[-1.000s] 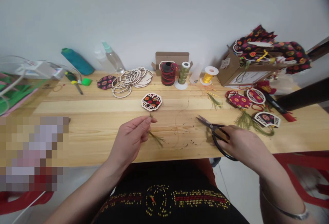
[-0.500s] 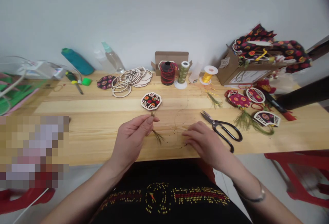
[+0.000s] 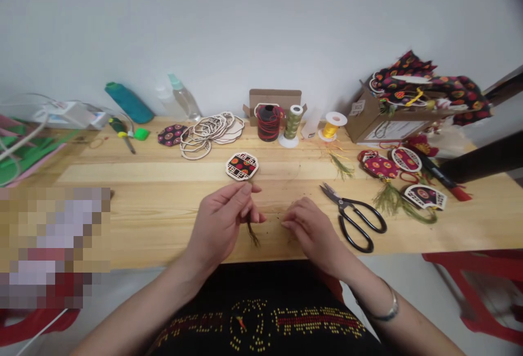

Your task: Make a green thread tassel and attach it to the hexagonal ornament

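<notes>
My left hand (image 3: 223, 219) is closed in a pinch around a dark green thread tassel (image 3: 252, 234), whose loose ends hang below the fingers. Just beyond the fingertips lies an octagonal ornament (image 3: 242, 167) with a pale frame and patterned dark fabric; the hand hides where tassel and ornament meet. My right hand (image 3: 308, 228) is a little apart on the right, thumb and fingers pressed together low over the table. Anything in that pinch is too fine to make out. Black-handled scissors (image 3: 355, 217) lie beside my right hand, blades pointing away and left.
Pale wooden frames (image 3: 212, 132) are piled at the back. Spools of red cord (image 3: 268, 126), green thread (image 3: 292, 127) and yellow thread (image 3: 332, 127) stand near the wall. On the right are a cardboard box (image 3: 359, 119), a fan-shaped ornament (image 3: 425, 198) and a black post (image 3: 482, 151).
My right hand has moved left, closer to my left hand, and its fingers have drawn together. My left hand still pinches the tassel, whose ends hang more steeply. The view has tilted slightly.
</notes>
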`<state>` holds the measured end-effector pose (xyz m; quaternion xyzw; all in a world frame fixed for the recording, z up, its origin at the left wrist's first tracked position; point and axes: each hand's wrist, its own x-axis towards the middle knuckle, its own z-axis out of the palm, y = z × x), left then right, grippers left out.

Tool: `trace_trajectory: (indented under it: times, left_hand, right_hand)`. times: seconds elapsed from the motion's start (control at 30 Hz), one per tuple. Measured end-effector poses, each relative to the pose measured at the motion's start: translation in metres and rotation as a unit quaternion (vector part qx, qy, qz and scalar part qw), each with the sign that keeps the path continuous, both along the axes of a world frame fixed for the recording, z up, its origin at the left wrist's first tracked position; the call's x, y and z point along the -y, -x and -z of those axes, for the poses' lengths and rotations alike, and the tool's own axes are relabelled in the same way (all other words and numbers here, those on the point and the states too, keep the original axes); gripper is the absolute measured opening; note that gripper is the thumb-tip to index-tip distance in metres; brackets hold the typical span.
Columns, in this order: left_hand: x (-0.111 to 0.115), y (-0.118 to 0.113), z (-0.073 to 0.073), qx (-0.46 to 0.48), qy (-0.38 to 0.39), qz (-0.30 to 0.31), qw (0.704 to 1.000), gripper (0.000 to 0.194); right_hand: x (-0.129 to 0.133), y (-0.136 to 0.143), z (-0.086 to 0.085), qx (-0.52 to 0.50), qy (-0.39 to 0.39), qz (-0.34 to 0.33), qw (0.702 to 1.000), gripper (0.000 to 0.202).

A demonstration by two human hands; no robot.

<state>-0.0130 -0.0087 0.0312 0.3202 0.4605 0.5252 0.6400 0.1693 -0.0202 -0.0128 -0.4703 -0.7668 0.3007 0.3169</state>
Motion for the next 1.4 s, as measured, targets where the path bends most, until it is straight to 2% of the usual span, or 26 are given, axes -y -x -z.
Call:
trace_trajectory:
  times: [0.07,0.17,0.23,0.3,0.5,0.67,0.93,1.13,1.3,1.4]
  left_hand:
    - [0.000,-0.006,0.009,0.004,0.021,0.016,1.000,0.015]
    - [0.000,-0.014,0.016,-0.012,0.043,0.041,0.998,0.019]
    - [0.001,-0.019,0.017,-0.026,0.050,0.048,0.997,0.021]
    - [0.001,-0.022,0.017,-0.034,0.049,0.049,0.997,0.022]
    - [0.004,-0.024,0.018,-0.051,0.043,0.057,0.996,0.020]
    - [0.005,-0.025,0.020,-0.053,0.032,0.067,0.996,0.019]
    - [0.005,-0.027,0.019,-0.046,0.031,0.064,0.996,0.018]
    - [0.006,-0.028,0.019,-0.030,0.060,0.064,0.996,0.022]
    - [0.006,-0.026,0.022,-0.025,0.055,0.083,0.995,0.016]
    - [0.006,-0.026,0.023,-0.029,0.050,0.090,0.994,0.015]
  right_hand:
    - [0.000,0.002,-0.003,-0.156,0.125,0.076,0.977,0.014]
    - [-0.001,0.008,-0.007,-0.323,0.245,0.144,0.903,0.016]
    - [-0.002,0.015,-0.009,-0.389,0.263,0.165,0.867,0.017]
    - [-0.002,0.021,-0.010,-0.424,0.265,0.171,0.849,0.017]
    - [-0.003,0.028,-0.008,-0.468,0.256,0.179,0.827,0.010]
    - [-0.004,0.030,-0.006,-0.460,0.234,0.186,0.836,0.006]
    - [-0.003,0.034,-0.009,-0.420,0.223,0.185,0.860,0.012]
    - [-0.001,0.035,-0.015,-0.368,0.209,0.194,0.885,0.012]
    - [0.001,0.035,-0.013,-0.246,0.088,0.226,0.939,0.012]
    - [0.003,0.034,-0.012,-0.171,0.008,0.231,0.958,0.013]
